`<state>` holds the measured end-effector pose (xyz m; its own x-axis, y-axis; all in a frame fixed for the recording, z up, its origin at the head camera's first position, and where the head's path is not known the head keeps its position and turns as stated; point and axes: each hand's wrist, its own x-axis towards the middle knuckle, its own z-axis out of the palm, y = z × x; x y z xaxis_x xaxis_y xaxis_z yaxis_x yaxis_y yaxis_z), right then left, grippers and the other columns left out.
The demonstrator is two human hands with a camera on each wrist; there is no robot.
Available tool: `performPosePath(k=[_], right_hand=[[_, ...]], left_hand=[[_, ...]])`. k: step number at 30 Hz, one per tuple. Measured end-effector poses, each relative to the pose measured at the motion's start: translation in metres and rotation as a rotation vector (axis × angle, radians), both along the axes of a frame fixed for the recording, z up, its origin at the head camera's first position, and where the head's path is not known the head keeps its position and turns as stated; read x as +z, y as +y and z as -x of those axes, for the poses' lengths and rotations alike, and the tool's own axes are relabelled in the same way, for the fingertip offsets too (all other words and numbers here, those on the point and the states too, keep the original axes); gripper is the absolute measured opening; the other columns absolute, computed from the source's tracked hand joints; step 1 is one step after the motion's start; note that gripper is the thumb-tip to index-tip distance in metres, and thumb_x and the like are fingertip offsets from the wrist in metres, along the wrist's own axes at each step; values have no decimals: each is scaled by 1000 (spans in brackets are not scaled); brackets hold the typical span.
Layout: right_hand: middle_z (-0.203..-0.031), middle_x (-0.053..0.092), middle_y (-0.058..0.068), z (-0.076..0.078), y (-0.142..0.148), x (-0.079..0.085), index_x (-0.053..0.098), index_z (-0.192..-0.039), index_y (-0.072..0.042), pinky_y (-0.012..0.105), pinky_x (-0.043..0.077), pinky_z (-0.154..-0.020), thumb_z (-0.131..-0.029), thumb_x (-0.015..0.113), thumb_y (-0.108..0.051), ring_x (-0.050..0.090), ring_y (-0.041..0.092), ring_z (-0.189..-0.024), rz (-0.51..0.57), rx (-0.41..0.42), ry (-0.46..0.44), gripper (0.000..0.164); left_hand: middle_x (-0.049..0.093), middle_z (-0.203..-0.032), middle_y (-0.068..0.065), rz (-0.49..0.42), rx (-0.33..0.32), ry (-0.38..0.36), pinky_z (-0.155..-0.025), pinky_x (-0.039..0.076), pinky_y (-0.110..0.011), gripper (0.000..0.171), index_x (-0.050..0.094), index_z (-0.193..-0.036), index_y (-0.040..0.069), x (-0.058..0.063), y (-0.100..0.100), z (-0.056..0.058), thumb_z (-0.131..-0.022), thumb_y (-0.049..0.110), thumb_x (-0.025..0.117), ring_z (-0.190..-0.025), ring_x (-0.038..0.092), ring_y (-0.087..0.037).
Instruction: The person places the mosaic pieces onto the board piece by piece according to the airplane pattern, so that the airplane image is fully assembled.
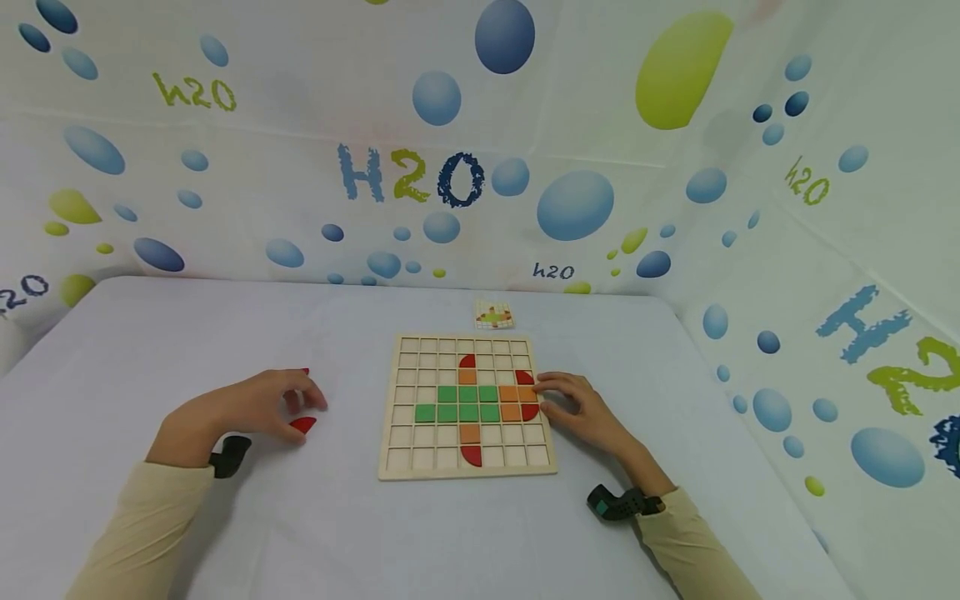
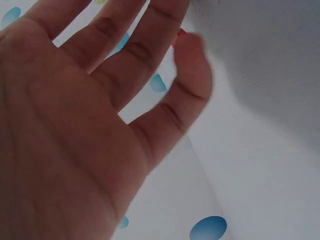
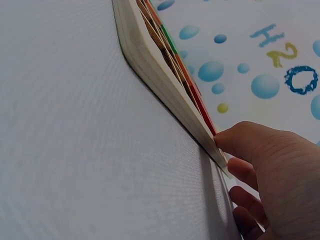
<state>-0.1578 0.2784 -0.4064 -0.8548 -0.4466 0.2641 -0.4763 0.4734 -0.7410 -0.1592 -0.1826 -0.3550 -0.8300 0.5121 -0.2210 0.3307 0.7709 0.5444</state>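
Note:
My left hand (image 1: 266,404) is low over the left of the table, thumb and fingers bent and apart around a red quarter-round tile (image 1: 303,425). The thumb tip is right at that tile's edge; in the left wrist view a sliver of red tile (image 2: 178,37) shows beside the thumb. My right hand (image 1: 581,412) rests at the right edge of the wooden grid board (image 1: 420,476), fingertips touching its rim. In the right wrist view the thumb (image 3: 245,142) meets the board's edge. Green tiles (image 1: 468,412), orange tiles (image 1: 469,433) and red quarter-round tiles (image 1: 471,455) lie in the grid.
Another bit of red tile (image 1: 306,370) shows just behind my left hand. A small pattern card (image 1: 493,315) lies beyond the board's far edge. White cloth (image 1: 337,533) covers the table, with a printed backdrop (image 1: 300,167) behind and to the right.

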Motion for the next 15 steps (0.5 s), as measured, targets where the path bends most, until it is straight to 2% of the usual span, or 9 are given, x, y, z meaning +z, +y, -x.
performPosePath(k=[7, 15], right_hand=[[-134, 53, 26, 0, 1, -1, 63, -120, 5, 59, 37, -100, -91, 64, 1, 43, 44, -126, -6, -3, -20, 29], [-134, 53, 27, 1, 1, -2, 62, -120, 5, 60, 36, -100, -91, 64, 2, 43, 44, -126, 3, 1, -27, 30]], left_hand=[[59, -88, 2, -27, 4, -33, -65, 50, -25, 27, 66, -97, 10, -1, -3, 0, -74, 9, 80, -83, 55, -16], [60, -87, 4, -39, -31, -8, -67, 50, -24, 23, 66, -95, 8, -3, -3, 2, -76, 10, 79, -81, 54, -14]])
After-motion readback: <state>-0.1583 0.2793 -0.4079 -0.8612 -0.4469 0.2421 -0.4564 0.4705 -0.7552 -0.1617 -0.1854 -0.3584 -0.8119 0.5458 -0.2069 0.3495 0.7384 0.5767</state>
